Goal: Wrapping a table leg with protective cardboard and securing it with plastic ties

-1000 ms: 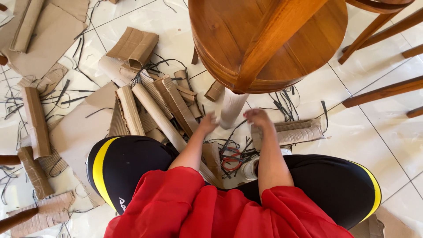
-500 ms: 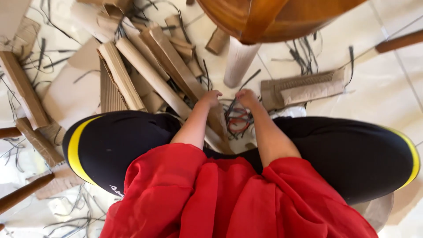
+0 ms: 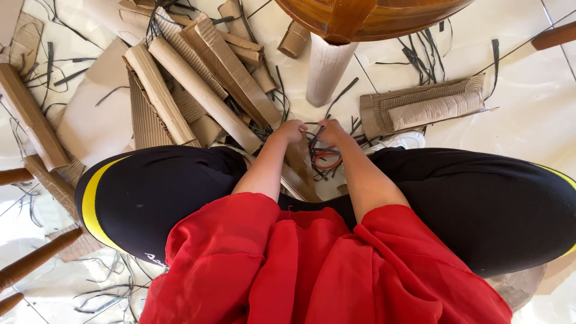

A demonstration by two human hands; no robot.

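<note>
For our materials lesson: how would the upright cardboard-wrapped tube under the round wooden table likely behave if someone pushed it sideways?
The cardboard-wrapped tube probably resists a push: its top appears to meet the wooden table, so it may be a wrapped leg. The corrugated wrap looks light and slightly crushable. On the glossy tiled floor, its foot might slide.

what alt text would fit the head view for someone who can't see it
A seated person's left hand and right hand reach into a tangle of dark straps on a tiled floor, amid rolled cardboard pieces below a round wooden table.

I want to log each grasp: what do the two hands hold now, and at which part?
Both hands, left hand and right hand, reach into the black straps on the floor; whether the fingers grip one, and where, cannot be told.
</note>
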